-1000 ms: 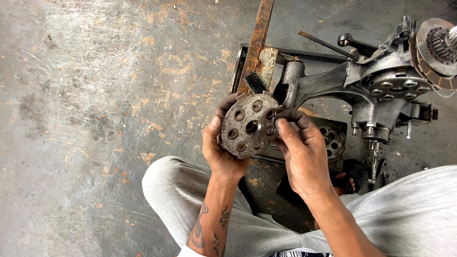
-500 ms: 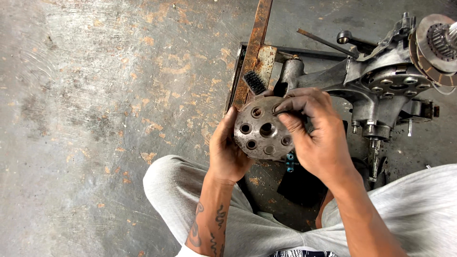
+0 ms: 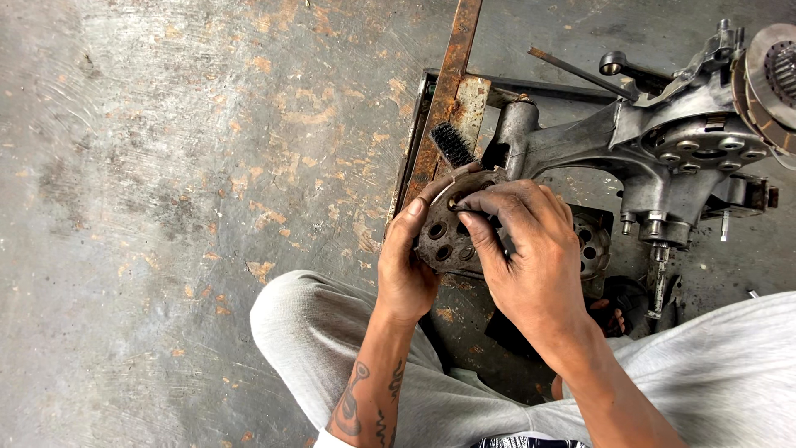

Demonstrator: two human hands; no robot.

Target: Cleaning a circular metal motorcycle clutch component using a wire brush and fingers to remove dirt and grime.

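Observation:
My left hand (image 3: 408,261) grips the left rim of a round grey metal plate (image 3: 444,236) with several round holes, held tilted above my lap. My right hand (image 3: 531,249) lies over the plate's right side, thumb and forefinger pinched at a hole near its upper edge. Whether a small part sits between those fingertips is hidden. A second holed disc (image 3: 594,242) lies partly behind my right hand on the floor.
A grey engine casing (image 3: 663,158) with a clutch assembly (image 3: 771,75) lies at the right on a dark metal tray (image 3: 421,124). A rusty bar (image 3: 444,99) runs up from the tray, a black brush (image 3: 453,144) beside it. Stained concrete floor (image 3: 166,182) spreads left; my light trousers (image 3: 323,340) below.
My right hand has slid from the plate's right rim across its face, fingertips now pinched at an upper hole. The plate has tilted and lifted slightly; the left hand keeps its grip.

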